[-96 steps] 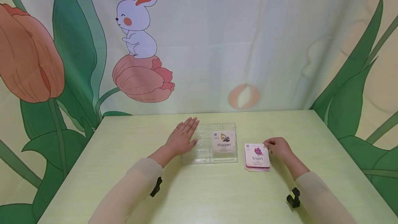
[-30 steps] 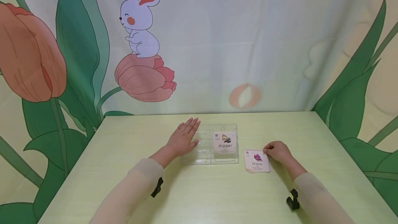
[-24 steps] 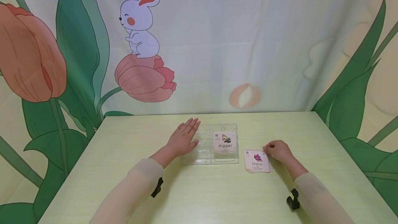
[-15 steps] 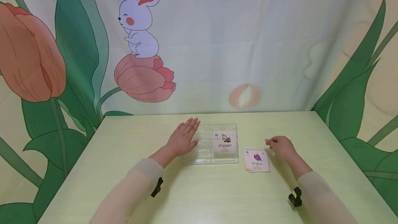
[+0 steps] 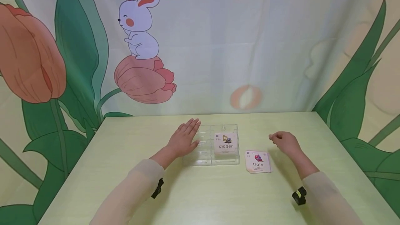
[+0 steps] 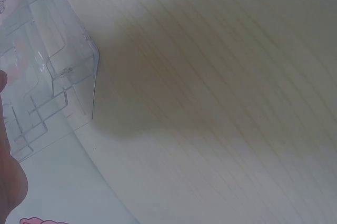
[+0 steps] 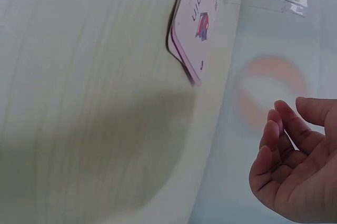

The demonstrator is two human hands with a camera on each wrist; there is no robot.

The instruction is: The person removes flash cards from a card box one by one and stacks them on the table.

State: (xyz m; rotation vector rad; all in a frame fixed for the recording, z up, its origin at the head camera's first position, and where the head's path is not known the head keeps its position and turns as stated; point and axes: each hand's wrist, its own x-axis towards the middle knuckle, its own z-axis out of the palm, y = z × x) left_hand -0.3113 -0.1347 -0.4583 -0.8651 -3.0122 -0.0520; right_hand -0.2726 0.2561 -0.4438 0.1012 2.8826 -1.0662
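Observation:
My left hand [image 5: 182, 138] lies with straight fingers over the left part of a clear plastic card holder [image 5: 204, 135]. In the holder's right column sits a picture card reading "digger" [image 5: 225, 145]. Just right of the holder is a small stack of cards, topped by a "train" card [image 5: 258, 162]; the edge of a card beneath shows. My right hand [image 5: 285, 143] hovers beyond the stack's upper right corner, apart from it. Its fingers [image 7: 271, 134] are loosely bent with nothing between them in the right wrist view. The left wrist view catches the holder's corner [image 6: 63, 66].
A pale wood-grain table [image 5: 250, 197] carries everything. Behind its back edge hangs a printed curtain [image 5: 206, 61] with a rabbit and tulips. A black wrist camera [image 5: 299, 196] is worn at the right sleeve.
The train card has slid nearer on its stack, lining up more with those beneath. My right hand has let go of its corner and moved up and right. The left hand stays put.

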